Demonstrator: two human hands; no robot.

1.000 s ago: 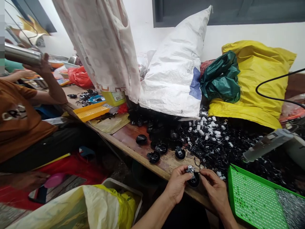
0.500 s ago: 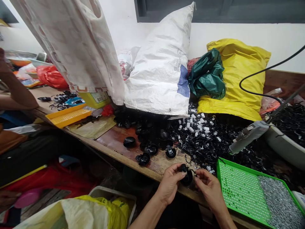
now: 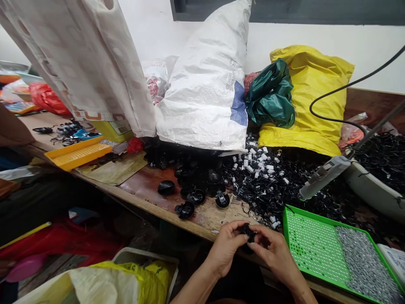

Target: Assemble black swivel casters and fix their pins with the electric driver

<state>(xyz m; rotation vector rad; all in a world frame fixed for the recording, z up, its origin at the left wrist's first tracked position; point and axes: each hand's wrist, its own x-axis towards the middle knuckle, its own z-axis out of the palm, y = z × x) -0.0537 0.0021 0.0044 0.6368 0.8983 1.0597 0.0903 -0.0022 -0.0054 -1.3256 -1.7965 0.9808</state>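
At the table's front edge, my left hand [image 3: 225,250] is closed round a small black plastic part [image 3: 247,230], thumb and forefinger gripping it. My right hand [image 3: 274,250] meets it from the other side, its fingertips pinched on the same part. Much of the part is hidden by the fingers. Left of my hands lie similar rounded black parts: one with a grey piece on it [image 3: 222,199], another close to the edge [image 3: 185,209], and a ribbed one [image 3: 166,187]. Beyond them spreads a pile of small black pieces [image 3: 259,185] mixed with white ones [image 3: 264,158].
A green perforated tray [image 3: 311,249] with many small grey metal pieces stands at right. A grey electric screwdriver [image 3: 325,177] hangs above it on a cable. Behind are a white sack [image 3: 202,93] and a yellow bag [image 3: 316,97]. A co-worker's arm [image 3: 14,131] shows at far left.
My right hand has closed in on the black part, and both hands are now together over it. The part is turned and more covered by fingers. The view has shifted slightly right.
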